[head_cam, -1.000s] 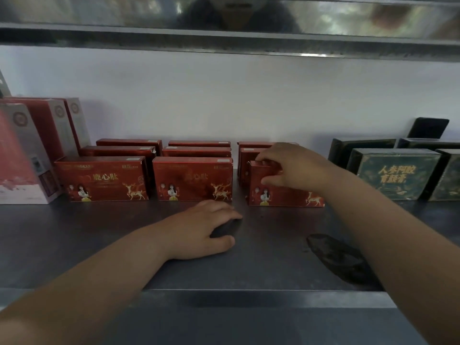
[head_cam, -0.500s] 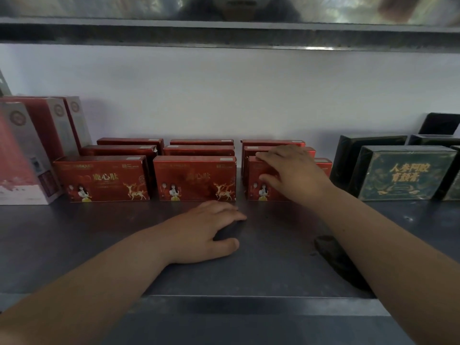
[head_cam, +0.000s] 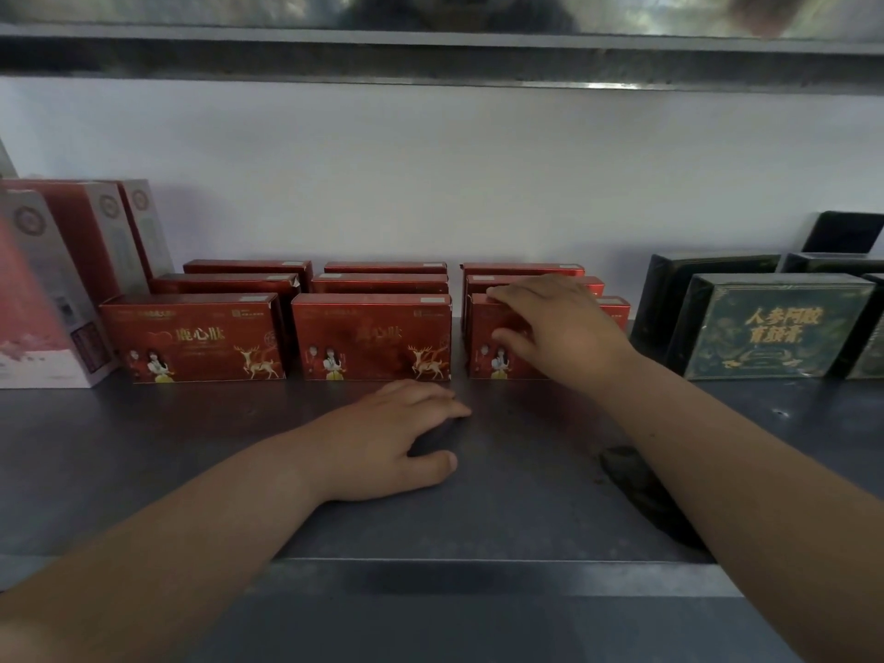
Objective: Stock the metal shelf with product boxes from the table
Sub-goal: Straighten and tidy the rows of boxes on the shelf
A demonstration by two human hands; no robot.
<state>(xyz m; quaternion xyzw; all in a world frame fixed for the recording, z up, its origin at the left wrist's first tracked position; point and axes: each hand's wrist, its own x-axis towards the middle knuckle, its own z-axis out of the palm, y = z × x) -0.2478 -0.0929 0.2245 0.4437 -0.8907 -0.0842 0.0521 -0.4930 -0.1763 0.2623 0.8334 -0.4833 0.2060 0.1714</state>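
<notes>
Shelf edge: the grey metal shelf starts nearest to the camera with its front lip, and both forearms pass over it.
Left hand: the left hand lies palm down on the bare shelf with relaxed fingers and holds nothing. It is in front of the gap between the middle and right columns of boxes.
Dark patch: a dark patch shows under the right forearm. I cannot decide if it is a shadow or a stain.
Right hand: the right hand reaches further in and grips the front red cardboard box of the right column. The fingers curl over its top front edge and the thumb is on its printed face.
Key relation: this box stands on the shelf on its long edge, with the long axis going left to right, parallel to the shelf lip. It is directly under the right hand and ahead-right of the left hand, so the right hand is the nearer one.
Next move: in my judgement the box only needs to be squared with its neighbours and let go (the table of the task is not in view).
Neighbours: the middle red box is just beside it, across a narrow gap, and the left red box is beyond that one. Each column is three deep.
In the way: the two red boxes behind limit any push backward. The dark green boxes with gold characters stand near on the right but do not touch it.
Far: the tall pink-and-white cartons are at the left. Behind everything is the white wall, and the upper metal shelf is above.
</notes>
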